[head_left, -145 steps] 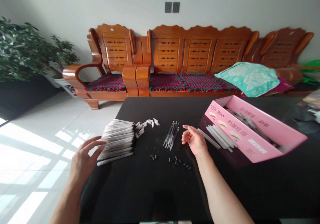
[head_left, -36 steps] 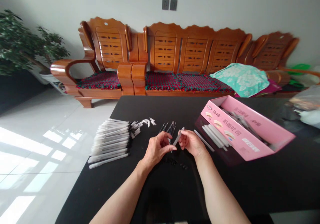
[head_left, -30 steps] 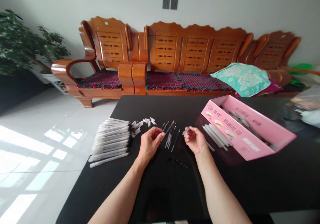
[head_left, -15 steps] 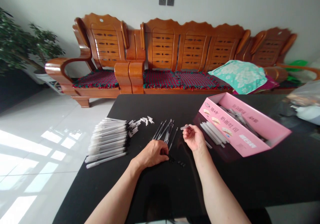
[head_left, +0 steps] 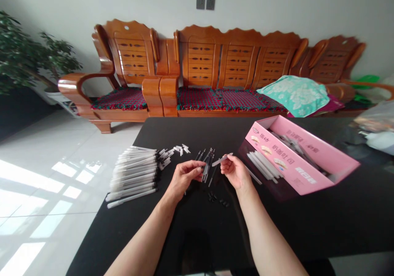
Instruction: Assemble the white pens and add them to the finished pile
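My right hand (head_left: 235,171) is closed around a translucent white pen barrel (head_left: 219,161), whose free end points left toward my other hand. My left hand (head_left: 186,177) is pinched shut just left of that end, on what looks like a small black pen plug (head_left: 202,167), mostly hidden by the fingertips. Between and behind the hands lie several pen refills (head_left: 207,173). Small black plugs (head_left: 212,196) are scattered on the table nearer to me. At left, assembled-looking pens (head_left: 134,175) are laid in a row, with white pen caps (head_left: 181,149) beyond their dark ends.
A pink box (head_left: 303,157) holding more pen parts stands on the right of the black table (head_left: 197,235). Loose white barrels (head_left: 264,166) lie along its near side. Behind the table is a wooden sofa (head_left: 200,62); a plastic bag (head_left: 377,124) sits at far right.
My left hand has risen from the black plugs and moved up and left, its fingers now pinched. The barrel in my right hand shows more of its length and extends further left.
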A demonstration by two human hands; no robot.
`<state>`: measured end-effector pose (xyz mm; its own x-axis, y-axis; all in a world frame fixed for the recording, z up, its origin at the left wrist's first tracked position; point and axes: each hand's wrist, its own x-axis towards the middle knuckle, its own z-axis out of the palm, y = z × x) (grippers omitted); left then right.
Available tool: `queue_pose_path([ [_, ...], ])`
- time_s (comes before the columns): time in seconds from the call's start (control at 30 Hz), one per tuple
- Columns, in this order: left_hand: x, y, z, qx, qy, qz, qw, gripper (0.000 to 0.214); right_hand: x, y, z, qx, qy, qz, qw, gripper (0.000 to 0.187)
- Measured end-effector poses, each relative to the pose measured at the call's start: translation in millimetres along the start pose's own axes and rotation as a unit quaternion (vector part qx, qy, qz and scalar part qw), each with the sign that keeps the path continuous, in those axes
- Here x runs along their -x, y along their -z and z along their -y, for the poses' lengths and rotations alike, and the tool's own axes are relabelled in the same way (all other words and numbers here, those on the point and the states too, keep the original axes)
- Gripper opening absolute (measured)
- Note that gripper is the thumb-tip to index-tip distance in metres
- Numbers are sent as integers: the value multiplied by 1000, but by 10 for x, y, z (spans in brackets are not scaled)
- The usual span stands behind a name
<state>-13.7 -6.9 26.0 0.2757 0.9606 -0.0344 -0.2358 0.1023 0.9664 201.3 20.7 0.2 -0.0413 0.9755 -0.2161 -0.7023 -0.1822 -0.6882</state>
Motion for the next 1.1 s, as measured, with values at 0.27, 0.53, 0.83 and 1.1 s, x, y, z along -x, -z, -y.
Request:
queue_pose_path([
  [0.27, -18, -46, 53, 61, -1, 18, 998, 36, 41, -64, -34, 67, 34, 45, 996, 13],
  [0.53, -18, -50, 49, 56, -1, 31, 998, 34, 38, -63, -33, 81, 32, 50, 995, 15],
  [0.83, -27, -49, 66, 51, -4, 28, 998, 33, 48, -89, -41, 103, 34, 51, 993, 14],
  [1.1, -41, -36, 103, 33, -6, 23, 999, 33, 52, -113, -40, 114, 35, 50, 992, 15],
])
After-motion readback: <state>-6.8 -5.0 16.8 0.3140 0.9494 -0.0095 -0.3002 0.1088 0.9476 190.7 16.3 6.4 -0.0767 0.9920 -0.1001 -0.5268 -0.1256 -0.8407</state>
